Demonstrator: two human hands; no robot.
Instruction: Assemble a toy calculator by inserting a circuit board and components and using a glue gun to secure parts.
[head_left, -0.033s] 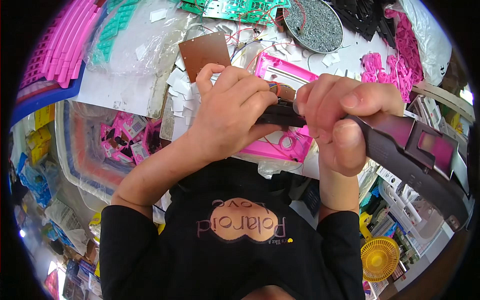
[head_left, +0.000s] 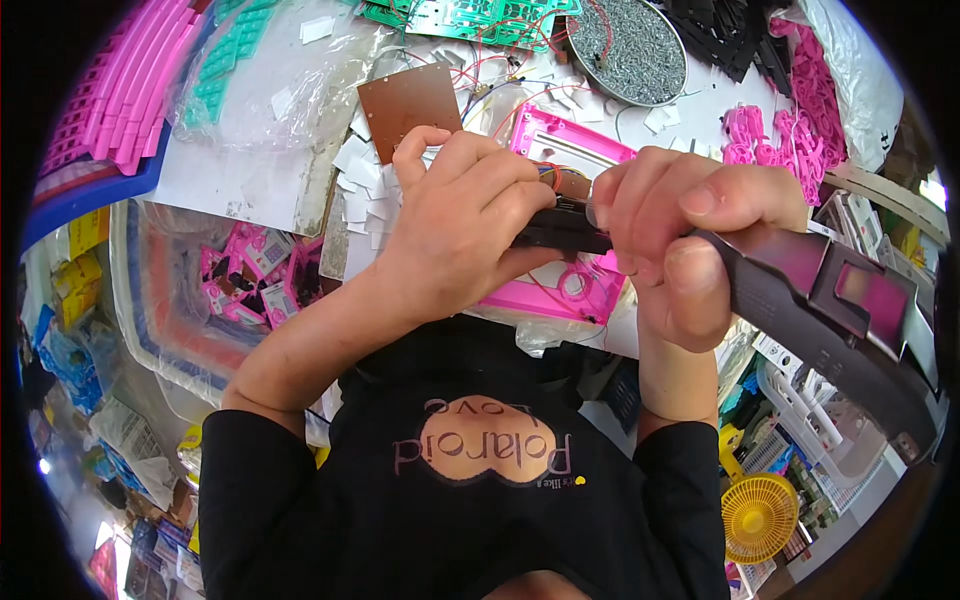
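Note:
My right hand (head_left: 690, 230) is wrapped round a dark grey power screwdriver (head_left: 820, 330), whose body stretches toward the right edge. Its front end, mostly covered by my fingers, meets a small black plastic part (head_left: 562, 232). My left hand (head_left: 455, 215) pinches that part between thumb and fingers. Beneath both hands lies a pink plastic frame (head_left: 535, 298) with thin wires and a brown circuit board (head_left: 574, 187) inside. Just beyond my left hand rests a square brown board (head_left: 410, 108).
An oval metal tray (head_left: 683, 75) of small screws stands at the back, beside green circuit boards (head_left: 470, 22) with red wires. White paper pieces (head_left: 362, 185) litter the table. Pink parts (head_left: 745, 135) lie right; a plastic-lined bin (head_left: 150, 300) stands left, a yellow fan (head_left: 760, 517) lower right.

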